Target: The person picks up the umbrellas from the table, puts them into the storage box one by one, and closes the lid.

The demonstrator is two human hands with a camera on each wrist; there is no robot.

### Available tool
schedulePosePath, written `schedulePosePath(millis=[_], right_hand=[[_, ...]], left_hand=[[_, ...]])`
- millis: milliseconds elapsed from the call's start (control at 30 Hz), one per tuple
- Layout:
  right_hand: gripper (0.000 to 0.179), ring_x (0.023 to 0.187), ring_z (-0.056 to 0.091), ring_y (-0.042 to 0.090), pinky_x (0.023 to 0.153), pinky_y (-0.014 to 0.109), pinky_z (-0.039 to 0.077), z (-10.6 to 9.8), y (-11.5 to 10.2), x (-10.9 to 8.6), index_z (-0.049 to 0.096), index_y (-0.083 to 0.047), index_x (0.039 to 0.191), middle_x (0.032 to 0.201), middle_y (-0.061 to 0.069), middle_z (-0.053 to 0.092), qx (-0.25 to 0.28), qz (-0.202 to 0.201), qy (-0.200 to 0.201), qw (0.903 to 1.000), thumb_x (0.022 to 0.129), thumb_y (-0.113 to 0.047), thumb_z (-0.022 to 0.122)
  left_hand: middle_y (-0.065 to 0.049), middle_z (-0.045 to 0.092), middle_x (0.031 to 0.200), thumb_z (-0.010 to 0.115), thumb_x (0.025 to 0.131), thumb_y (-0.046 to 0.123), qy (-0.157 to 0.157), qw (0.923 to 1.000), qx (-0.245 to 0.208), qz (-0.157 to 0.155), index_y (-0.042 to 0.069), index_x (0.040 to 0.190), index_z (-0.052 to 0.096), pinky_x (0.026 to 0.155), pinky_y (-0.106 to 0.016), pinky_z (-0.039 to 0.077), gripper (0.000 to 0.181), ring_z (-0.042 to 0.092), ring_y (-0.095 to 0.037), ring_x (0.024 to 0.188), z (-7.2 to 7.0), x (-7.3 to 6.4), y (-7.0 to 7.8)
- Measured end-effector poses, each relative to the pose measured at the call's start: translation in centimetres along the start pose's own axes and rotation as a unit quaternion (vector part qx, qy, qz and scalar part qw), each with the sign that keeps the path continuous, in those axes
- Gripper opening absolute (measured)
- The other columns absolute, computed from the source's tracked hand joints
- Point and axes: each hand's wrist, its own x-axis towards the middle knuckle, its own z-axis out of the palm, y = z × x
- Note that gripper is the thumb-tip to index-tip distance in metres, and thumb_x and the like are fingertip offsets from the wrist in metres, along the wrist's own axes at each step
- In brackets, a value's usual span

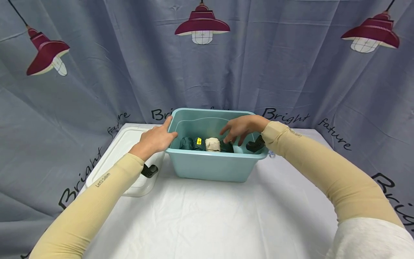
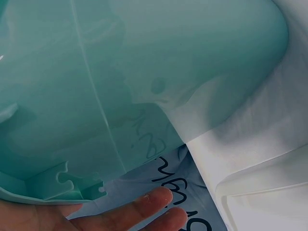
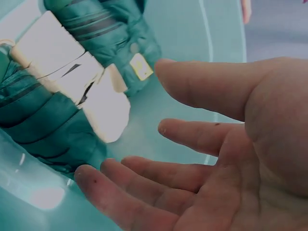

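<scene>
1. Spot the dark-green rolled bundle [image 3: 48, 125] low inside the teal plastic bin [image 1: 210, 167], at the right end of a row of four rolls.
2. Place it just left of and below the right hand [image 1: 240, 128], the nearer of the two; judge its long axis as running front to back, across the line of the reaching fingers. Cannot tell touching from a slight gap between fingertips and fabric.
3. Read the right grip as wide: thumb well apart from spread fingers, palm bare, nothing held.
4. Find the left hand [image 1: 155, 138] on the bin's left rim, well apart from the bundle; thumb over the edge, straight fingers outside the wall, grip loose, no roll held.
5. Next along the row, see the cream roll [image 3: 72, 67] pressed close beside the bundle, a likely hindrance to fingers on that side; then a roll with a yellow tag [image 1: 198, 141] and a leftmost dark roll [image 1: 186, 143].
6. Note the bin's front wall as a barrier on the near side.
7. Farther out, see the white lid [image 1: 127, 142] flat on the table [image 1: 207, 216], partly under the left forearm; behind everything, a lamp-printed curtain [image 1: 145, 43].
</scene>
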Motion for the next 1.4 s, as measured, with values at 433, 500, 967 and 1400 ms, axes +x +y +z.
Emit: schedulePosePath(millis=[433,500,967,1400], right_hand=[[0.055,0.124,0.046,0.025,0.088,0.039,0.048,-0.8,0.7,-3.8,0.038,-0.016,0.141,0.142,0.009,0.038,0.022,-0.081,0.070,0.9940,0.091,-0.024,0.059],[0.053,0.124,0.046,0.026,0.088,0.039,0.048,-0.9,0.9,-4.3,0.038,-0.015,0.140,0.142,0.009,0.039,0.032,-0.091,0.085,0.9917,0.091,-0.023,0.058],[0.052,0.116,0.052,0.025,0.085,0.041,0.049,-1.4,4.3,-7.6,0.044,-0.015,0.137,0.135,0.012,0.047,0.079,-0.125,0.215,0.9653,0.089,-0.026,0.061],[0.058,0.109,0.057,0.023,0.084,0.033,0.050,-2.5,8.1,-9.6,0.040,-0.020,0.139,0.138,0.007,0.044,0.127,-0.114,0.300,0.9386,0.088,-0.035,0.061]], left_hand=[[-0.016,0.047,0.135,0.034,0.089,0.050,0.002,1.0000,0.000,0.002,0.036,0.147,-0.008,0.074,-0.050,0.042,0.073,0.053,-0.035,0.110,0.1,0.0,0.0],[-0.016,0.045,0.137,0.034,0.089,0.050,0.002,1.0000,-0.001,0.002,0.036,0.147,-0.008,0.074,-0.050,0.042,0.073,0.051,-0.035,0.113,0.0,0.0,-0.1],[-0.017,0.048,0.133,0.034,0.089,0.049,0.001,1.0000,-0.003,0.002,0.035,0.148,-0.007,0.072,-0.049,0.042,0.073,0.055,-0.034,0.105,0.0,0.0,0.0],[-0.017,0.047,0.134,0.035,0.089,0.049,-0.001,1.0000,-0.007,0.005,0.033,0.149,-0.003,0.072,-0.050,0.042,0.072,0.052,-0.034,0.112,0.0,0.1,-0.1]])
